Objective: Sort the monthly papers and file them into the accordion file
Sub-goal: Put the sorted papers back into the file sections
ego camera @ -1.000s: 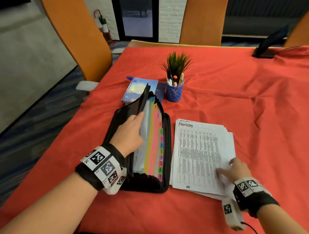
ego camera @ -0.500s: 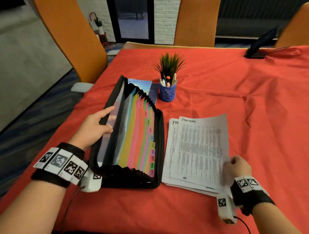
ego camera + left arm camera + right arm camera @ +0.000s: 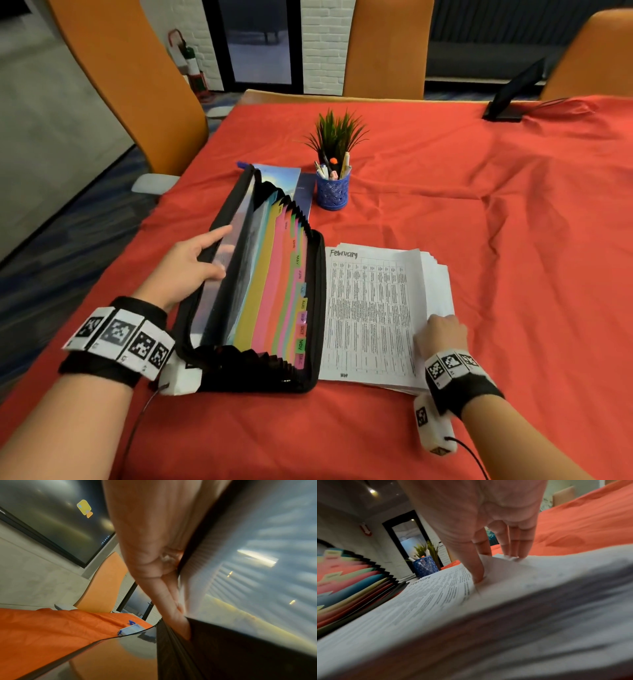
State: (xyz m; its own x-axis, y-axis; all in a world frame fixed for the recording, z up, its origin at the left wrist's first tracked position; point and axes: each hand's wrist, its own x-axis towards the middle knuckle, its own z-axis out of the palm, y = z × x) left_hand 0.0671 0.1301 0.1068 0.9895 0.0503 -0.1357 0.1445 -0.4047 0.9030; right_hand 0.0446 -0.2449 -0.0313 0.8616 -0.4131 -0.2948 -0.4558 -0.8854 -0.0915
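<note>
— Logging item one: accordion file (image 3: 274, 294), black, lying on the red tablecloth (image 3: 479, 205) with its pockets fanned apart, long axis running away from the person. Month tabs (image 3: 301, 308) face the papers. Position relative to the hands?

— Left hand (image 3: 191, 267) holds the file's left cover (image 3: 222, 260), thumb inside, index finger straight along the outer edge, keeping it spread. Item two: stack of papers (image 3: 373, 315), top sheet headed "February" (image 3: 343, 254), lying just beside the file's right wall, long axis parallel to it.

— And the right hand (image 3: 442, 334)?

— Resting at the stack's near right corner. The right wrist view shows the thumb (image 3: 474, 566) pressed on the top sheet (image 3: 436, 591) and the fingers (image 3: 515, 543) tucked past the paper's edge: a pinch on that sheet, as far as I can judge. It is the nearer hand to the papers; the pockets lie to its left, so the sheet must travel leftward across the tabs, probably to a slot near the file's far end, where the labels are too small to read.

— Changes against the earlier frames?

— One second ago the left hand was among the dividers with the file narrower; now the cover is pulled wide. Half a second ago the top sheet was lifted and skewed; now it lies flat and squared on the stack.

— Other items?

— Blue pen cup (image 3: 333, 190) with a plant, beyond the file.
</note>
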